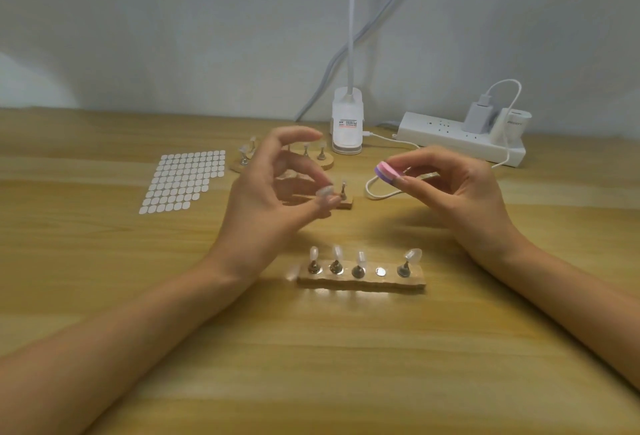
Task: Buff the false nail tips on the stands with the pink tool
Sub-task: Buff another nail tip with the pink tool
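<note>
My left hand (273, 189) is raised over the table and pinches a small stand peg with a clear false nail tip (325, 191) on it. My right hand (450, 185) holds the pink and purple buffing tool (387, 171) between thumb and fingers, a short way right of the tip and apart from it. Below both hands lies a wooden stand bar (360, 280) with several pegs carrying nail tips and one bare magnet spot (381, 272). A loose tip (292, 273) lies at the bar's left end.
A second wooden bar (343, 204) with one peg and a round wooden stand (325, 161) with tips lie behind my left hand. A sheet of white sticker dots (183, 182) is at the left. A lamp base (347, 126), white cable (377, 192) and power strip (460, 140) stand at the back.
</note>
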Motion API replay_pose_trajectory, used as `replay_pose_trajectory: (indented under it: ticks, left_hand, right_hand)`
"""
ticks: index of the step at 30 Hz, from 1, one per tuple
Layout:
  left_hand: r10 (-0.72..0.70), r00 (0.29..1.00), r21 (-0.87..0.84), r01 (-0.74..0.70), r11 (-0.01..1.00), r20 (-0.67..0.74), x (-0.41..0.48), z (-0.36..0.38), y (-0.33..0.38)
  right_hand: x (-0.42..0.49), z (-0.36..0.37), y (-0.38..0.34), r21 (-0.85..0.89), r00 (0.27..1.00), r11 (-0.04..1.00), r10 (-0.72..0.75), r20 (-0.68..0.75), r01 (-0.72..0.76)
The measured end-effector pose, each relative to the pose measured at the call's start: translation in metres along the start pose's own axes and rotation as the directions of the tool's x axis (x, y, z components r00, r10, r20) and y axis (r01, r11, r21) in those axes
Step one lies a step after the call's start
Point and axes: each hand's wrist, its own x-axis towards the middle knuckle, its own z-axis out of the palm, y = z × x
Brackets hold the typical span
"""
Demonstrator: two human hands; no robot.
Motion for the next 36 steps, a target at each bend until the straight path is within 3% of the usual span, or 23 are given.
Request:
replay_pose_trajectory:
  ticks: [4,8,33,36]
  left_hand:
    - [-0.075,0.997,0.002,0.075,0.997,0.03,0.002,-0.003,-0.009]
    - [-0.057,0.994,0.043,0.053,0.998,0.089,-0.001,0.0,-0.008]
    - [-0.021,0.991,0.199,-0.006,0.98,0.135,0.002,-0.001,-0.009]
    - [-0.021,0.992,0.196,-0.004,0.981,0.126,0.003,-0.001,-0.01]
  right_hand:
    - [-0.002,0.004,-0.003,-0.054,0.976,0.974,-0.217,0.02,0.218]
    - [-0.005,0.01,-0.003,-0.139,0.955,0.946,-0.28,0.097,0.292]
    - [-0.009,0.017,-0.006,-0.181,0.91,0.898,-0.365,0.198,0.4]
    - [-0.008,0.018,-0.003,-0.111,0.938,0.941,-0.298,0.175,0.32]
